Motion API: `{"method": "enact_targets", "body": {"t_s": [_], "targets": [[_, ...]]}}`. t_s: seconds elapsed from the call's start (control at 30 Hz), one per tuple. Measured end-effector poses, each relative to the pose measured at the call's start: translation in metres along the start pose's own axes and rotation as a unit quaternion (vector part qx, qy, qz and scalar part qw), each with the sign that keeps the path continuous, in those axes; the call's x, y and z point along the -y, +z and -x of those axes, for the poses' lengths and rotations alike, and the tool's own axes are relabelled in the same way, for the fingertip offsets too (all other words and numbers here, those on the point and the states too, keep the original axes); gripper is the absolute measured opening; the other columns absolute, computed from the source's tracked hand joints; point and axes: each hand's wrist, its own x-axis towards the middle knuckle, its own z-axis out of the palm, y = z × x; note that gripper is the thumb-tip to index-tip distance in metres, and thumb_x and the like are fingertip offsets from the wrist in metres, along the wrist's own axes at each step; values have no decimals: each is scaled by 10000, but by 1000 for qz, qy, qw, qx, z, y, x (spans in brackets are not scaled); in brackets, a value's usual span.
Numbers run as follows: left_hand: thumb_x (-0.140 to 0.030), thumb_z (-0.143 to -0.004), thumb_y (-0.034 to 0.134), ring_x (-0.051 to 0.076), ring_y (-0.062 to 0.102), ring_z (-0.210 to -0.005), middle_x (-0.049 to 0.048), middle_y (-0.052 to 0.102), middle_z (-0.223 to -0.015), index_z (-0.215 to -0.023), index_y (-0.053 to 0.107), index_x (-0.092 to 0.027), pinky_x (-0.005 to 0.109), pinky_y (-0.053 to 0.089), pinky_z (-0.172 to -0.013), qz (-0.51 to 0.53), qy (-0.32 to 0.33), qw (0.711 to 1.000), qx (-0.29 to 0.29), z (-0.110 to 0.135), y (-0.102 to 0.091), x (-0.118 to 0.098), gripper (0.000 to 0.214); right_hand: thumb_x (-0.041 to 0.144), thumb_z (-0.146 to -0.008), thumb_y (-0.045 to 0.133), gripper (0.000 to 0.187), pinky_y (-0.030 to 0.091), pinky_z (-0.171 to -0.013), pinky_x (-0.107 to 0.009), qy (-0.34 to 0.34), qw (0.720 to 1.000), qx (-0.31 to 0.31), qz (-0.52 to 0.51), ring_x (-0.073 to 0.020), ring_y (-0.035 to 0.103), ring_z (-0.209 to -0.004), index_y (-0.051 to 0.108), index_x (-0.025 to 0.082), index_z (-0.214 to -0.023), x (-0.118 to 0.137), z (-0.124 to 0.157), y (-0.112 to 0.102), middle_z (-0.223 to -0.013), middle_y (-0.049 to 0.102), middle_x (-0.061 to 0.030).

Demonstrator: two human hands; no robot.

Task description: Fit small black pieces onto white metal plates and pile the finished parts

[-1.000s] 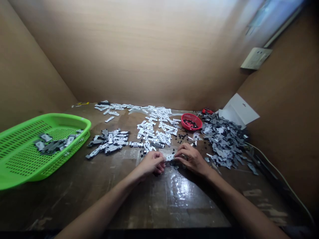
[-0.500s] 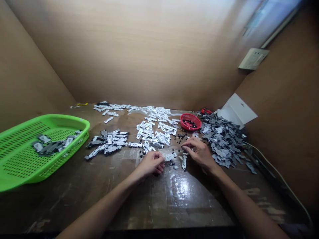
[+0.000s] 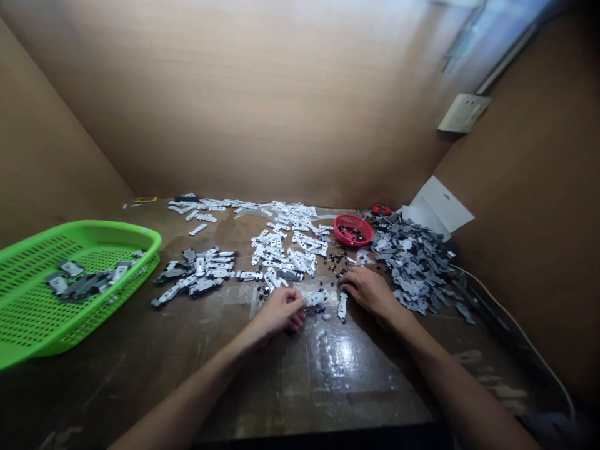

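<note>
Near the middle of the table, my left hand [image 3: 284, 310] is closed and pinches the left end of a white flat car-chassis-shaped plastic part [image 3: 317, 298]. Small black pieces lie just under that part. To its right, my right hand [image 3: 369, 289] is low over the table with thumb and fingertips drawn together at the edge of scattered small black pieces [image 3: 338, 257]; what is between them, if anything, is too small to make out. Another white chassis-like part [image 3: 342, 307] lies between the hands, beside the right thumb.
A green basket [image 3: 152, 240] at left holds several grey and white parts. Assembled-looking parts [image 3: 199, 272] are heaped beside it. White parts [image 3: 284, 253] spread behind my hands. A red basket [image 3: 369, 240] contains black pieces. Grey parts [image 3: 417, 262] pile up at right, near a cable [image 3: 510, 325].
My right hand has come down closer to the table by the black pieces, its fingers more curled. My left hand keeps its pinch on the white part. The whole view has shifted slightly.
</note>
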Motion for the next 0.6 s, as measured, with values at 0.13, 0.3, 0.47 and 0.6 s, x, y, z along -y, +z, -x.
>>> {"method": "enact_targets", "body": {"t_s": [0.13, 0.3, 0.47, 0.6], "targets": [[-378, -714, 538, 102, 555, -434, 21, 592, -578, -698, 509, -141, 186, 426, -393, -3, 5, 1000, 1, -1, 0, 2, 240, 283, -816, 529, 133, 433, -712, -286, 19, 1000, -21, -8, -183, 590, -814, 639, 247, -882, 0, 0, -3, -852, 650, -25], [-373, -719, 535, 102, 559, -441, 26, 593, -587, -707, 516, -135, 186, 431, -398, -6, 14, 1000, 3, -1, 0, 4, 239, 272, -833, 491, 168, 453, -698, -282, 38, 995, -40, -81, -179, 615, -784, 616, 236, -939, 2, -1, -5, -864, 670, -22], [-374, -725, 531, 103, 559, -445, 26, 595, -593, -706, 515, -137, 194, 437, -403, -8, 15, 1000, 6, 0, -1, 5, 239, 231, -831, 477, 181, 459, -755, -288, 31, 988, -45, -144, -176, 615, -839, 622, 225, -939, 6, -2, -7, -908, 667, -24], [-389, -724, 532, 101, 562, -455, 25, 596, -594, -709, 515, -138, 184, 431, -405, -5, 18, 1000, 7, -1, -1, 6, 252, 228, -800, 514, 182, 468, -751, -283, 30, 982, -39, -180, -171, 617, -825, 626, 212, -943, 9, -3, -7, -901, 668, -29]]}}
